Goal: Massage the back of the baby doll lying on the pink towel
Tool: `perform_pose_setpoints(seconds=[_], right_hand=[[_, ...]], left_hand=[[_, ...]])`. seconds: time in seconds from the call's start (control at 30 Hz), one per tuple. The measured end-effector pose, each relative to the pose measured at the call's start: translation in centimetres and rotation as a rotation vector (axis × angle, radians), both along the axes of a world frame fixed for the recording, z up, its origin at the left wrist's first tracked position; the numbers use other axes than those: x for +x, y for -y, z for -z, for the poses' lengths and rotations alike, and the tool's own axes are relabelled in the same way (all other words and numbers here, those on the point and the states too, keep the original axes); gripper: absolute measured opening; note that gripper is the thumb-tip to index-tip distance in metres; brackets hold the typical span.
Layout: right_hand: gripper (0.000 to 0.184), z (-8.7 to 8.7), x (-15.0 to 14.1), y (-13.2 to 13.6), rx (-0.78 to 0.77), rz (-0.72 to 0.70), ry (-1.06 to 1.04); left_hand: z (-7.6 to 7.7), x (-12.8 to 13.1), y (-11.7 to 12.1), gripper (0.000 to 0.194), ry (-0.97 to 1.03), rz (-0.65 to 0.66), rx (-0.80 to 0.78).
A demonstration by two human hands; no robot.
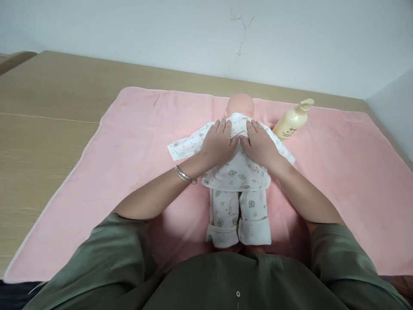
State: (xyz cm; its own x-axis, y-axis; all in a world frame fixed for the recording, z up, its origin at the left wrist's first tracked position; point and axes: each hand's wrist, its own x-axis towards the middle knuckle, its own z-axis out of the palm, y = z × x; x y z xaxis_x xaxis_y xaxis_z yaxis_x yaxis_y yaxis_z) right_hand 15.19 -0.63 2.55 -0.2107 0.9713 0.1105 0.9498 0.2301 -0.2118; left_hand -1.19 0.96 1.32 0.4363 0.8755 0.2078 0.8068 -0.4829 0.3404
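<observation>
A baby doll (237,172) in a white printed top and trousers with turned-up cuffs lies with the back of its bald head showing. Its head points away from me, and its sleeves spread to both sides. Flat on the left of its upper back rests my left hand (219,144), fingers stretched out, with a silver bangle (186,175) on the wrist. My right hand (260,145) lies the same way on the right of the upper back. Both thumbs come close together at the middle. Neither hand grasps anything.
Under the doll a pink blanket (138,142) covers much of a wooden table (41,129). A cream pump bottle (292,122) stands just beyond the doll's right-hand sleeve. Behind the table rises a pale wall (161,38) with a crack.
</observation>
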Motion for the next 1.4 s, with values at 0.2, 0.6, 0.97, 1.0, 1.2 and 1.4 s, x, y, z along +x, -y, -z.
perform_pose_setpoints(seconds=[0.2,0.6,0.97,1.0,1.2,1.4], right_hand=[[0.063,0.0,0.1,0.0,0.007,-0.006,-0.010],[0.064,0.1,0.1,0.0,0.004,-0.022,-0.001],[0.063,-0.5,0.4,0.2,-0.052,-0.020,-0.025],[0.063,-0.6,0.4,0.2,-0.045,-0.022,-0.021],[0.065,-0.5,0.3,0.2,-0.034,-0.036,-0.010],[0.065,-0.2,0.6,-0.1,-0.023,-0.054,0.012]], left_hand=[[0.4,-0.3,-0.3,0.062,0.017,0.028,0.023],[0.1,-0.4,-0.4,0.065,0.004,0.024,-0.036],[-0.8,-0.5,0.0,0.059,-0.034,0.014,-0.007],[-1.0,-0.5,0.0,0.059,-0.040,0.011,-0.019],[-1.4,-0.6,0.1,0.060,-0.041,0.010,-0.048],[-1.3,-0.5,0.0,0.060,-0.032,0.011,-0.046]])
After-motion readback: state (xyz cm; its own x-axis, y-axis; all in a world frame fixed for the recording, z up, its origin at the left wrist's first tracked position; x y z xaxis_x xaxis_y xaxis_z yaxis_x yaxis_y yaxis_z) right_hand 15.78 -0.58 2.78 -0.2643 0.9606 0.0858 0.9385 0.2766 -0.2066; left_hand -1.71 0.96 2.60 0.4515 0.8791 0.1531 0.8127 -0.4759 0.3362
